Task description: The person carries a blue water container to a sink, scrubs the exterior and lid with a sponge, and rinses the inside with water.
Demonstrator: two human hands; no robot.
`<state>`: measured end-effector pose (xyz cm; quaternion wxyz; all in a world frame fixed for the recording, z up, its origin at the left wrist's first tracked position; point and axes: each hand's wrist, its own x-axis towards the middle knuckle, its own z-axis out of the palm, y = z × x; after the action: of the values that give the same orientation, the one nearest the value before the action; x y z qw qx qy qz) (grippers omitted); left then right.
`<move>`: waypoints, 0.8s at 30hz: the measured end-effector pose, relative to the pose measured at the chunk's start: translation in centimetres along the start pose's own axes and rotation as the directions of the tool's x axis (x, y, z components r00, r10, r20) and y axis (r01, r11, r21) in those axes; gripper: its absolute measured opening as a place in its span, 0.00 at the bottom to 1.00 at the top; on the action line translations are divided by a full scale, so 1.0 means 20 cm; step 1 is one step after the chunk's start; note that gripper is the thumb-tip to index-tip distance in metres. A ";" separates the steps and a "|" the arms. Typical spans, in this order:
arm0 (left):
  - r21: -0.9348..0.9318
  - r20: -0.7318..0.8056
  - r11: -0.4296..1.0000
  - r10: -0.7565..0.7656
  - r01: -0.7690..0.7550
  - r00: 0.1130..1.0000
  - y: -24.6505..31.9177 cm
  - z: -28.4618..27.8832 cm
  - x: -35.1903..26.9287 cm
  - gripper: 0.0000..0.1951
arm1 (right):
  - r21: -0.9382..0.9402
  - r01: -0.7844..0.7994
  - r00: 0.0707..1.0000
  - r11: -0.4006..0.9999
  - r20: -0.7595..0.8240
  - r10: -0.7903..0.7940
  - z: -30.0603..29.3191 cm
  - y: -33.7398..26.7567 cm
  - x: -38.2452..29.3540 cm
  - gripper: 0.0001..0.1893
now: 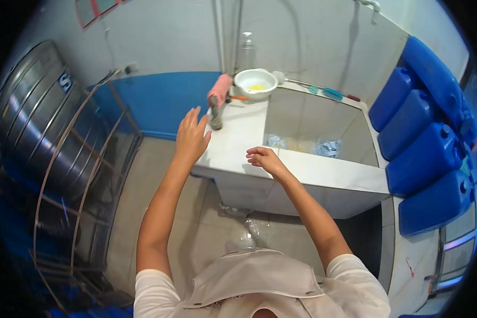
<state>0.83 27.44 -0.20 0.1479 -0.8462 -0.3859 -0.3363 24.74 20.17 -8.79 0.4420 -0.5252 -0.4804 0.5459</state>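
My left hand [191,133] is raised near the left edge of a white-tiled counter [238,141], fingers spread and holding nothing. Just beyond its fingertips is a pink item [220,88] with a grey-brown, tube-like piece [215,115] in front; I cannot tell exactly what they are. My right hand [265,159] hovers around the counter's front edge with loosely bent fingers and nothing visible in them. A white plastic bowl [242,81] with something yellow in it stands at the back. Beside it lies an orange-handled tool [238,97]. To the right is a tiled basin [314,115] holding crumpled plastic [328,148].
Behind the bowl stands a clear pump bottle [247,51]. Long-handled brushes [332,94] lie along the basin's back rim. Several blue jerrycans [423,159] line the right side. On the left are a metal frame [75,131] and a stainless steel tank [35,119].
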 end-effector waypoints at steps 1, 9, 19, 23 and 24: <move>0.057 0.028 0.998 0.034 -0.036 0.999 -0.02 0.13 0.15 0.21 | 0.027 -0.020 1.000 0.999 -0.004 0.020 -0.08 -0.01 0.05 0.15; -0.061 0.303 0.970 -0.208 0.237 0.930 -0.25 0.74 0.71 0.06 | -0.029 -0.167 0.936 0.985 -0.319 0.150 -1.02 -0.22 0.29 0.13; -0.310 0.306 0.921 -0.137 0.234 0.942 0.44 0.69 0.99 0.11 | 0.622 -0.166 0.986 0.765 0.130 0.108 -0.86 -0.33 0.65 0.20; -0.417 0.425 0.887 -0.002 0.198 0.905 0.63 0.77 0.65 0.13 | 0.781 -0.067 0.997 0.621 0.033 0.065 -0.65 -0.17 0.70 0.21; -0.420 0.434 0.872 -0.049 0.250 0.900 0.61 0.72 0.61 0.13 | 0.730 -0.016 0.997 0.683 -0.037 0.063 -0.65 -0.16 0.71 0.21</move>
<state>22.43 33.49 -2.27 -0.1709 -0.8749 -0.3816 -0.2445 36.85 35.37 -7.56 0.6163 -0.3324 -0.1993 0.6855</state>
